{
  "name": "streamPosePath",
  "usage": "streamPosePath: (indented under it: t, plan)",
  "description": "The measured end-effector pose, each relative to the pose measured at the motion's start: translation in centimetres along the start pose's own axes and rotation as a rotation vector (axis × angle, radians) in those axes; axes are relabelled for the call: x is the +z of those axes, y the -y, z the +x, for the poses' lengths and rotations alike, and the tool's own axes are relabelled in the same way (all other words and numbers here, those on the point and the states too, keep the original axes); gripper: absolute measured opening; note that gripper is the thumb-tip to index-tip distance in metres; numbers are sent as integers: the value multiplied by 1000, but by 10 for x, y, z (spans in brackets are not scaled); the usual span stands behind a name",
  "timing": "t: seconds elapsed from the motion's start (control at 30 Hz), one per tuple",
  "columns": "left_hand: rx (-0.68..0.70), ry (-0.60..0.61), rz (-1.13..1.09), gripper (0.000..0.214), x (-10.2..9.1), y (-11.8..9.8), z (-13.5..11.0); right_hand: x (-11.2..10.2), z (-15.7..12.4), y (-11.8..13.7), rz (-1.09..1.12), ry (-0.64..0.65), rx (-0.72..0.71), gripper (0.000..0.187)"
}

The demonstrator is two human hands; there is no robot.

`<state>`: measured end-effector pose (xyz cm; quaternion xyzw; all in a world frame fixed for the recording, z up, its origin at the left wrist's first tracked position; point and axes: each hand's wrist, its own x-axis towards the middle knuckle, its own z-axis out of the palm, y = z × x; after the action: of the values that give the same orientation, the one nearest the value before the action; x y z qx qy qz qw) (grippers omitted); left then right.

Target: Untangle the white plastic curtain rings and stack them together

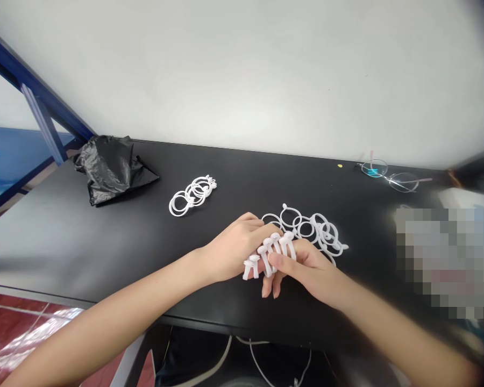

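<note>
My hands meet over the middle of the black table around a row of white plastic rings [269, 248]. Each ring is seen edge-on, with a small rounded knob on top. My left hand [242, 239] is closed at the row from behind, its fingers partly hidden. From the right, my right hand [306, 266] grips the row, the thumb pressed against the front of the rings. Which fingers pass through the rings, I cannot tell. Just behind my right hand lies a loose pile of similar rings [306, 228]. A smaller overlapping group of rings [180, 204] lies farther left.
A crumpled black plastic bag [111, 166] sits at the back left of the black table [145, 252]. Eyeglasses [403, 183] rest at the back right, against the pale wall [242, 70]. At the right edge a blurred patch hides things. White cables [226, 352] hang below the front edge.
</note>
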<state>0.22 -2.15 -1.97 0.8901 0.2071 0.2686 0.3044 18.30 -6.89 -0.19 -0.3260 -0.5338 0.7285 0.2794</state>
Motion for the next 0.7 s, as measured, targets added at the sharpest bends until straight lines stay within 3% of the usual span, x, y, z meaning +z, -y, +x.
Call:
streamPosePath:
  t: [0.17, 0.47, 0.7]
  plan:
    - [-10, 16, 39, 10, 0, 0, 1, 0, -1, 3, 21, 5, 62, 47]
    - [-27, 35, -34, 24, 0, -6, 3, 5, -1, 3, -39, -85, 96, 19]
    - [-82, -14, 5, 7, -1, -8, 6, 9, 0, -1, 8, -188, 62, 16]
